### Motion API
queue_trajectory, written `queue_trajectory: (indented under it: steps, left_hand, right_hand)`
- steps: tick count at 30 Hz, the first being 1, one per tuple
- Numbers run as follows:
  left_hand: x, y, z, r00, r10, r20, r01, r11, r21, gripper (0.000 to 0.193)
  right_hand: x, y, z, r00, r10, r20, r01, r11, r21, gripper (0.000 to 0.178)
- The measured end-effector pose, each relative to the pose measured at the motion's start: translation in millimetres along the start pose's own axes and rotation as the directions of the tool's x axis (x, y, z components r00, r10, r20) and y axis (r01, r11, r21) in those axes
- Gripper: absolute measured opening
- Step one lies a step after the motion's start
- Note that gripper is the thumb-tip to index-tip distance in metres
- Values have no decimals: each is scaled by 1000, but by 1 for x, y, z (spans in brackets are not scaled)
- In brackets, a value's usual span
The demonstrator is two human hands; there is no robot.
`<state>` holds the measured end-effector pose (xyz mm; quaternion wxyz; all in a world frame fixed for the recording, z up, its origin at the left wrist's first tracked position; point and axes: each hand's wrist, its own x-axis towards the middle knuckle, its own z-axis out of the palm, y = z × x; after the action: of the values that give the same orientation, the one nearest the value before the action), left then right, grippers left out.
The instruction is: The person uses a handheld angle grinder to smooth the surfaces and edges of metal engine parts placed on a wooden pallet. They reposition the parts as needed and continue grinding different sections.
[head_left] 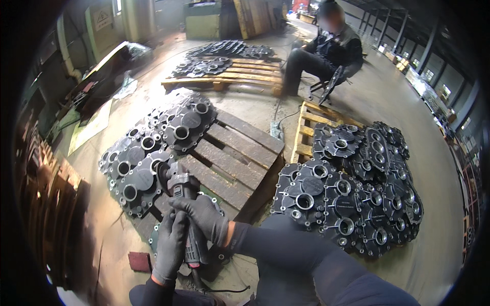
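An angle grinder (182,184), grey with a long dark body and a cord at its tail, lies between my gloved hands. My right hand (206,217) is closed over the grinder's body just behind its head. Along the body's left side, my left hand (171,244) is closed against the tool; its palm side is hidden. The grinder's disc stands next to a black cast-metal cover (139,178) with round bores and bolt holes. Another cover (213,201) shows partly beneath the grinder and my hands.
Black covers are stacked on the dark wooden pallet (232,153) ahead. More covers (347,204) are piled on the right beside a yellowish pallet (306,125). A far pallet (250,71) bears others. A person (329,51) sits beyond. A reddish block (139,261) lies on the floor.
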<state>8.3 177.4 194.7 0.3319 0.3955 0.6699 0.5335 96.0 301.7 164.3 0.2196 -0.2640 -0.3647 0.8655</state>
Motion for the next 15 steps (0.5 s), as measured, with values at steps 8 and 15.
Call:
queue_trajectory:
  steps: [8,15]
  left_hand:
    - [0,-25,-22,996,-64,57,66,997,-33,55]
    - [-2,-31,-36,996,-61,67,60,998,11,57]
  right_hand:
    - [16,34,4,999,-9,37,4,992,130,20]
    - [19,41,12,997,19,80,-25,997,78,25]
